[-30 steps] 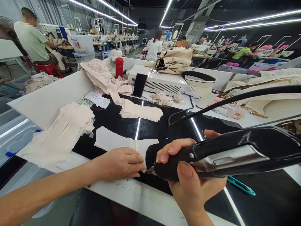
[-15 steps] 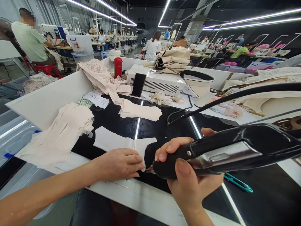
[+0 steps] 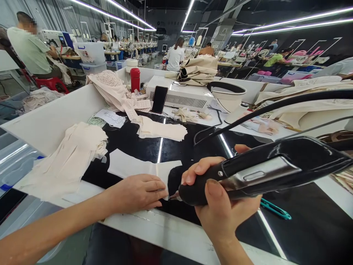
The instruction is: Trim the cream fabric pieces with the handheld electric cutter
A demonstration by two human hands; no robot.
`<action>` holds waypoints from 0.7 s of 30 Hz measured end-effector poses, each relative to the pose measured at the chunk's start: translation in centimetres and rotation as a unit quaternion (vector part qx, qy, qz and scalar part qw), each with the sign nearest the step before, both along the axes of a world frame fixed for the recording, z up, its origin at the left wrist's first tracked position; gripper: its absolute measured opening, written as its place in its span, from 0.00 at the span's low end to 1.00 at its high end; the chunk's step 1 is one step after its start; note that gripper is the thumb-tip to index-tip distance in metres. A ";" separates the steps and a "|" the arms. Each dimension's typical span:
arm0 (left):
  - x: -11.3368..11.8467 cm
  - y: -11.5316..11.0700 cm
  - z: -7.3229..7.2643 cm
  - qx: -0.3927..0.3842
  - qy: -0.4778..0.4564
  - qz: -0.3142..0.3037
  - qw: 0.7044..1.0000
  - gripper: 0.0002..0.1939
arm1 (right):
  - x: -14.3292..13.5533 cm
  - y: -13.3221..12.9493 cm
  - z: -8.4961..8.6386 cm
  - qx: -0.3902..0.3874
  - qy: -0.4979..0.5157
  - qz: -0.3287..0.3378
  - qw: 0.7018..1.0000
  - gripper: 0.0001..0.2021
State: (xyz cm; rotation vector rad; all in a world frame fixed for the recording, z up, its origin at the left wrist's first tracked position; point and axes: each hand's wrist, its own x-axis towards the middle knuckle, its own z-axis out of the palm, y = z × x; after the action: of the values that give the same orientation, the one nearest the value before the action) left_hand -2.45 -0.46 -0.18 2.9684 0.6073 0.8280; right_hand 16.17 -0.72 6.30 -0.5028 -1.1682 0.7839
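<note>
Evidently light and pliable, the thin white panel with a curved edge [image 3: 132,163] should slide readily, so flat pressure near its edge seems the sound hold. It lies on the glossy black work surface [image 3: 311,209], partly beneath the left hand [image 3: 142,191], whose fingers are extended, grasping nothing. The right hand [image 3: 220,213] is wrapped around a bulky black handheld tool with a metallic strip [image 3: 261,173], judged rigid and fairly heavy, best gripped at its rounded front; tip contact cannot be confirmed. Beyond, seated workers occupy a strip-lit sewing room.
</note>
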 end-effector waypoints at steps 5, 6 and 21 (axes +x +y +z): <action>0.0 0.0 -0.1 -0.011 0.005 0.004 1.000 0.11 | -0.1 -0.1 -0.2 0.000 -0.006 0.007 1.000 0.26; 0.0 0.0 -0.1 -0.012 0.008 0.004 1.000 0.11 | -0.1 -0.1 -0.2 -0.001 -0.009 0.004 1.000 0.25; 0.1 0.0 -0.3 -0.002 0.008 0.003 1.000 0.10 | -0.1 0.0 -0.1 -0.001 -0.016 0.000 1.000 0.24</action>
State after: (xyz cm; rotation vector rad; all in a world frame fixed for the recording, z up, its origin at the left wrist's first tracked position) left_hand -2.33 -0.42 -0.47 2.9738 0.6192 0.8025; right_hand 16.05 -0.73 6.18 -0.5190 -1.1964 0.7799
